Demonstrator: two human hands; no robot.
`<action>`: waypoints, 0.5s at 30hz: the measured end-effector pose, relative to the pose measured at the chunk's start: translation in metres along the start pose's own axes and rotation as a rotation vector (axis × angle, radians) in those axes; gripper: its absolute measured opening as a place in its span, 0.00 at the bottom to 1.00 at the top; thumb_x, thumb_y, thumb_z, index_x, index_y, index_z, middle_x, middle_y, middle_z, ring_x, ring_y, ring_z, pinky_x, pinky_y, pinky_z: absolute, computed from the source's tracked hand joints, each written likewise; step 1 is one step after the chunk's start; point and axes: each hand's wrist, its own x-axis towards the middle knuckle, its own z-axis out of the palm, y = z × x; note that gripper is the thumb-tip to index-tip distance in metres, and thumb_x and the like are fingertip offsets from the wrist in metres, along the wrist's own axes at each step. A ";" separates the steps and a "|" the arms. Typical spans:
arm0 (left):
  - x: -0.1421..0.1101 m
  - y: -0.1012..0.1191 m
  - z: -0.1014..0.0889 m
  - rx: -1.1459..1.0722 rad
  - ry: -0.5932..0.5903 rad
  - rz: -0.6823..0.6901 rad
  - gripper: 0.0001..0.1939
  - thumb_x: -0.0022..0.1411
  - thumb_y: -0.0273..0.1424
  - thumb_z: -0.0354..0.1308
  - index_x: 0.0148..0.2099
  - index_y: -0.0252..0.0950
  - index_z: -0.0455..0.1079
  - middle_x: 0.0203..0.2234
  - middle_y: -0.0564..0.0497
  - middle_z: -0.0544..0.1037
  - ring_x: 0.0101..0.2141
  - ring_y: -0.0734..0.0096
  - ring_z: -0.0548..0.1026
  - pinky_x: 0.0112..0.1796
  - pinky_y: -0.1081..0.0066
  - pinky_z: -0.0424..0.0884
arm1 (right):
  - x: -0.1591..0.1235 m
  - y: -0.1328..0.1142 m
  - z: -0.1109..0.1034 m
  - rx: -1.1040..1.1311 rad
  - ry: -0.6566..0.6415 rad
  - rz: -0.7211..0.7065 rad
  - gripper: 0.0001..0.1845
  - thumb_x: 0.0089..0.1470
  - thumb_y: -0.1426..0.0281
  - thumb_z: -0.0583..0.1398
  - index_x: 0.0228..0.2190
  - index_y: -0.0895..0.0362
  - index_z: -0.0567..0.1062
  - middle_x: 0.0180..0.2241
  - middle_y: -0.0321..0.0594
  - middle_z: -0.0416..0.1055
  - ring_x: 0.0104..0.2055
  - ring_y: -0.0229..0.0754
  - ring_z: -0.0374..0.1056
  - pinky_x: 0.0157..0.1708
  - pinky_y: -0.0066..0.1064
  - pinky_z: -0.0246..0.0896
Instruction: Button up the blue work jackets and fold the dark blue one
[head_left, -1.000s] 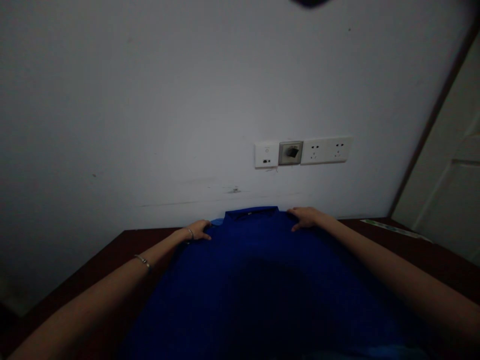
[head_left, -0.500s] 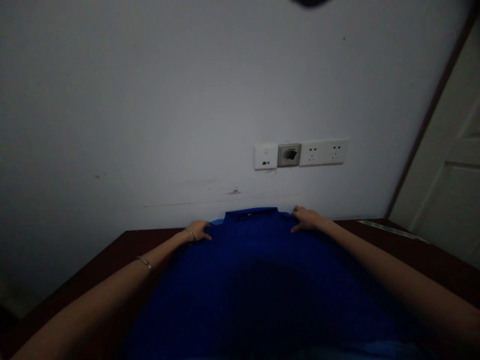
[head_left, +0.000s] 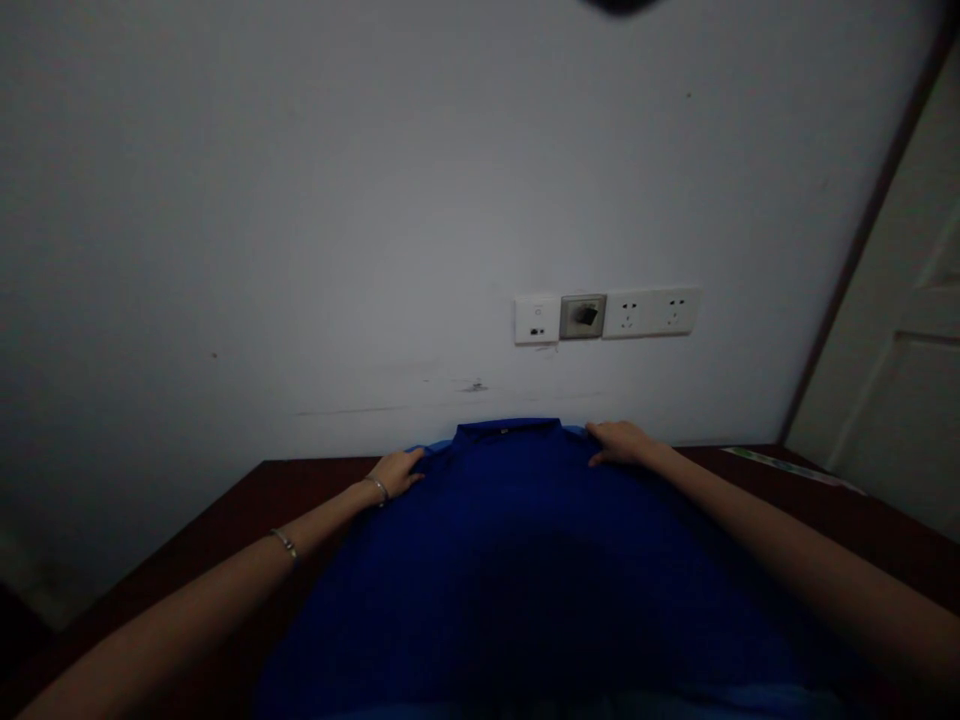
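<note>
A blue collared shirt lies spread over a dark red tabletop, its collar toward the wall. Strips of lighter blue cloth show beside the collar at both shoulders. My left hand grips the shirt at its left shoulder, thumb and fingers either side of the cloth. At the opposite shoulder, my right hand has hold of the edge in the same way. Deep shadow covers the shirt's middle, and its lower part runs out of view, with some lighter blue at the bottom edge.
Behind the table rises a pale wall with scuff marks. Sockets and a switch plate are set low in it. A patterned strip lies at the table's back right, near a panelled white door.
The view has shifted slightly, so the wall sockets sit a little lower and farther right. Both hands stay at the shirt's shoulders; the right fingers lie flatter than before.
</note>
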 end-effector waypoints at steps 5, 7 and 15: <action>-0.004 0.001 -0.009 -0.007 0.010 0.002 0.16 0.57 0.34 0.51 0.49 0.41 0.65 0.37 0.46 0.76 0.39 0.58 0.73 0.37 0.69 0.64 | -0.002 -0.002 -0.005 -0.058 0.018 -0.044 0.16 0.41 0.61 0.63 0.34 0.55 0.74 0.37 0.48 0.71 0.39 0.53 0.69 0.38 0.39 0.59; -0.005 0.000 -0.015 -0.023 0.022 0.001 0.15 0.57 0.34 0.51 0.47 0.40 0.66 0.37 0.46 0.76 0.40 0.58 0.72 0.38 0.69 0.64 | -0.003 -0.001 -0.007 -0.056 0.029 -0.045 0.14 0.42 0.63 0.62 0.34 0.55 0.74 0.37 0.47 0.72 0.39 0.52 0.69 0.38 0.38 0.59; -0.014 -0.002 -0.043 -0.116 0.105 -0.036 0.13 0.55 0.35 0.52 0.44 0.40 0.69 0.37 0.48 0.76 0.40 0.61 0.72 0.39 0.70 0.63 | -0.015 0.007 -0.029 0.090 0.018 -0.050 0.12 0.45 0.65 0.60 0.32 0.57 0.75 0.33 0.47 0.73 0.36 0.48 0.69 0.33 0.34 0.60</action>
